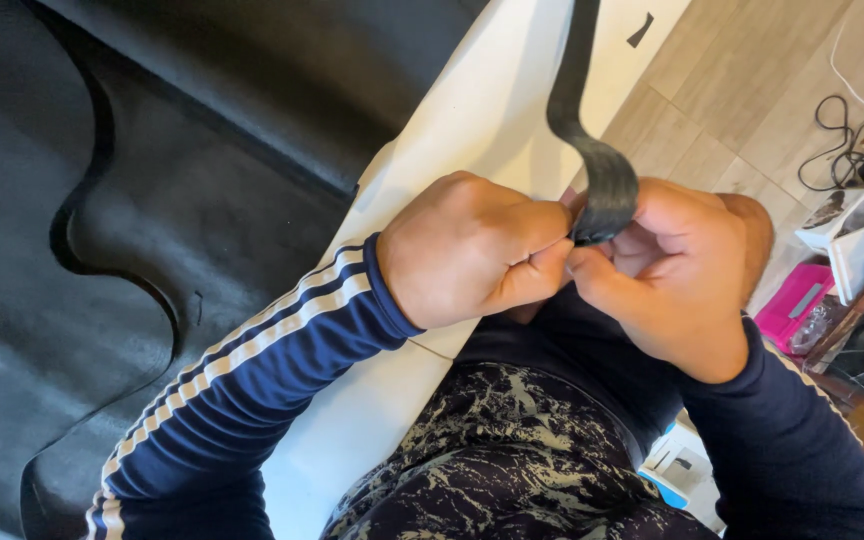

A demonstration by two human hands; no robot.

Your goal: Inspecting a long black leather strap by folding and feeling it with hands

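A long black strip (592, 150) of flexible material hangs down from the top of the view and curls over at its lower end. My left hand (467, 250) and my right hand (677, 265) meet at that end, fingers closed, pinching the strip between thumbs and fingertips. Both arms wear dark blue sleeves with white stripes. My hands hover above my lap, which is covered by dark marbled trousers (512, 460).
A large black sheet (102, 230) with a curved cut line lies at the left on a white table (472, 120). Wooden floor at the right holds black cables (842, 140), a pink box (797, 305) and white items.
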